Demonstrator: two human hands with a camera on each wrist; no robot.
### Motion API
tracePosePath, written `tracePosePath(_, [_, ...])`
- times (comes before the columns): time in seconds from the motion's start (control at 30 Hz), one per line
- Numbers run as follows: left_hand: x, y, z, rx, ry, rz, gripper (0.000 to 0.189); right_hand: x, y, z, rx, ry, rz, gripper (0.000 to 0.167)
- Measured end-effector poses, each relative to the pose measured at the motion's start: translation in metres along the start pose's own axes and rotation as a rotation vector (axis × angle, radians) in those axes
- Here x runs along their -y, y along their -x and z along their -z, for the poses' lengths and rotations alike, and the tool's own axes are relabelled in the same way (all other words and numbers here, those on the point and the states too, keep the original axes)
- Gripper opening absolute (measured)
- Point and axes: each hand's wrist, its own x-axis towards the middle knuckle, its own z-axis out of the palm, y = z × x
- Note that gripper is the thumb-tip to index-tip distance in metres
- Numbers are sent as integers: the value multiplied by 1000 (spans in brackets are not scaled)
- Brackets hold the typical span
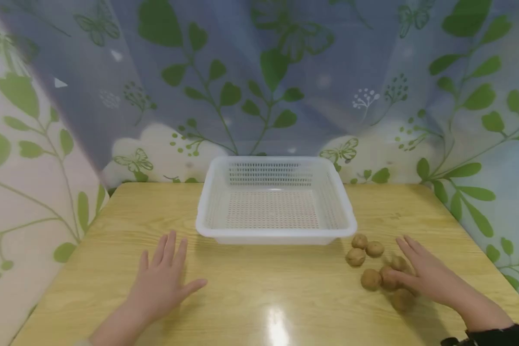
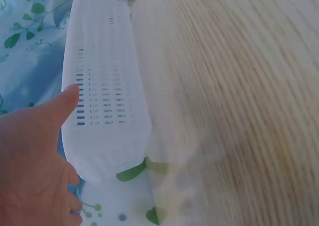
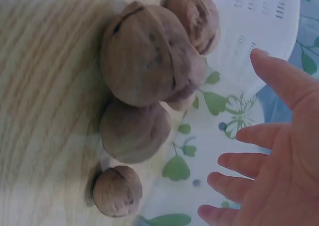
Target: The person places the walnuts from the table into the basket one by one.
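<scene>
Several walnuts lie in a loose group on the right side of the table, close to the front right corner of a white plastic basket. My right hand hovers over the right part of the group, fingers stretched out, holding nothing; it hides some of the walnuts in the head view. The right wrist view shows its spread fingers beside the walnuts. My left hand is held over the table left of the basket, fingers spread and nothing in it. In the left wrist view its thumb overlaps the basket's perforated side.
The basket stands at the middle back of the wooden table, its perforated floor bare. Behind and beside the table hangs a cloth printed with green leaves and butterflies. A dark sleeve covers the right wrist.
</scene>
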Motion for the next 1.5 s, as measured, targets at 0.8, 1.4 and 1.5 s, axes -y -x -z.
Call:
tracePosePath(0.8, [-25,-99,-3,17,86,30,89,-46,22,13,-17,69,-151,57])
tracePosePath(1.4, [-19,-92,0,65,142,43,90,-65,20,13,122,-73,-196,57])
tracePosePath(1.5, [-21,-89,-2,66,154,27,89,-69,22,11,112,-77,-185,53])
